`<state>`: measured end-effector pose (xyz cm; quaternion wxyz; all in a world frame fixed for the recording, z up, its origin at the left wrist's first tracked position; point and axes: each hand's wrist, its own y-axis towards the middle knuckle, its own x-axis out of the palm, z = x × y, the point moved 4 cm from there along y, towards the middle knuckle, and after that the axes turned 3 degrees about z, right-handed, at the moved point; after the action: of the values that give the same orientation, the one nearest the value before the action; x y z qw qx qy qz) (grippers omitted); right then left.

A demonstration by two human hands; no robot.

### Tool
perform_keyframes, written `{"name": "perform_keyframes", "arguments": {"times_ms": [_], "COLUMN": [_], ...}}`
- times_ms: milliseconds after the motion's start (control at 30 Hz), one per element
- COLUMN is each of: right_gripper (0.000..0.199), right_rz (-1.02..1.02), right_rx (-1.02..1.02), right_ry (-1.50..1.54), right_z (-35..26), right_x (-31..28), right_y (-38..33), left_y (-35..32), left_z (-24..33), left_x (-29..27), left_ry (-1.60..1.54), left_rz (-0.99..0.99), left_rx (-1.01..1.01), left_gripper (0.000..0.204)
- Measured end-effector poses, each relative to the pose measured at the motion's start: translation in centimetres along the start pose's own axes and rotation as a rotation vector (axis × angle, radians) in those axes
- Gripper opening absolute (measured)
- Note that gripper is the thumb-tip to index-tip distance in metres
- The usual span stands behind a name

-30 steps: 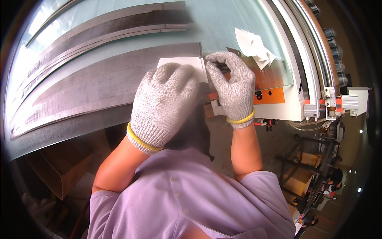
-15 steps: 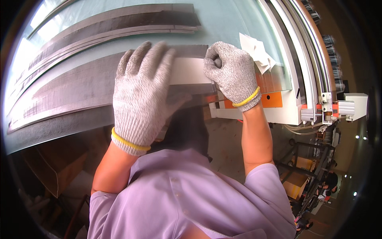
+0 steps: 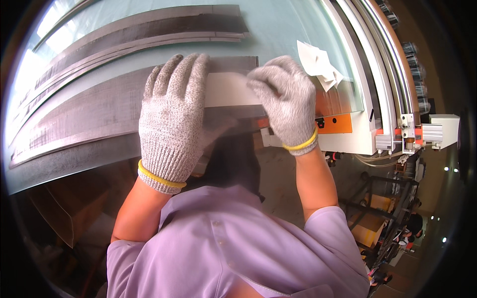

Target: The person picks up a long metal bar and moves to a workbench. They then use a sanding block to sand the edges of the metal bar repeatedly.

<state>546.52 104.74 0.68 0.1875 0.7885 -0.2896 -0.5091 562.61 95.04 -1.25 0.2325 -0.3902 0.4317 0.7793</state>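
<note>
A long dark grey flat strip point(image 3: 107, 97) lies across the pale glass-like tabletop point(image 3: 278, 32). On its right part is a thin white sheet point(image 3: 226, 89), which could be paper or film. My left hand point(image 3: 171, 104), in a grey knit glove with a yellow cuff, rests palm down over the strip and the sheet's left end, fingers stretched out. At the sheet's right end, my gloved right hand point(image 3: 285, 99) has its fingers curled in a pinch on the edge. Motion smears these fingertips and that edge slightly.
More dark strips point(image 3: 194, 25) lie farther back on the tabletop. Crumpled white paper point(image 3: 318, 64) sits right of my right hand. An orange panel point(image 3: 338, 124) and a metal rail point(image 3: 397, 74) border the right side. A cardboard box point(image 3: 72, 208) stands low at the left.
My right hand has shifted slightly left and its tight pinch has loosened in shape. The left hand, blurred before, now lies still with its fingers closer together.
</note>
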Motion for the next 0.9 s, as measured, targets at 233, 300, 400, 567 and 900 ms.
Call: {"name": "perform_keyframes", "arguments": {"times_ms": [233,300,400,567,900], "right_gripper": [0.005,0.013,0.02,0.033,0.047], "right_rz": [0.49,0.584,0.486,0.19,-0.272], "right_rx": [0.348,0.514,0.463,0.043,-0.151], "right_ry": [0.415,0.153,-0.295,-0.622,-0.159], "right_z": [3.7,8.8,12.4,7.6,4.4], "right_x": [-7.0,-8.4,-9.1,-5.8,-5.1], "right_y": [-0.9,-1.4,-2.4,-2.5,-4.7], "left_y": [0.0,0.1,0.3,0.2,0.3], "left_z": [0.1,0.3,0.4,0.2,0.2], "left_x": [0.3,0.2,0.2,0.0,-0.8], "left_ry": [0.008,0.059,0.088,0.072,0.008], "left_rz": [0.014,0.003,0.001,-0.03,-0.097], "left_rx": [-0.04,0.007,0.037,-0.005,0.002], "left_gripper": [0.109,0.101,0.094,0.094,0.081]}}
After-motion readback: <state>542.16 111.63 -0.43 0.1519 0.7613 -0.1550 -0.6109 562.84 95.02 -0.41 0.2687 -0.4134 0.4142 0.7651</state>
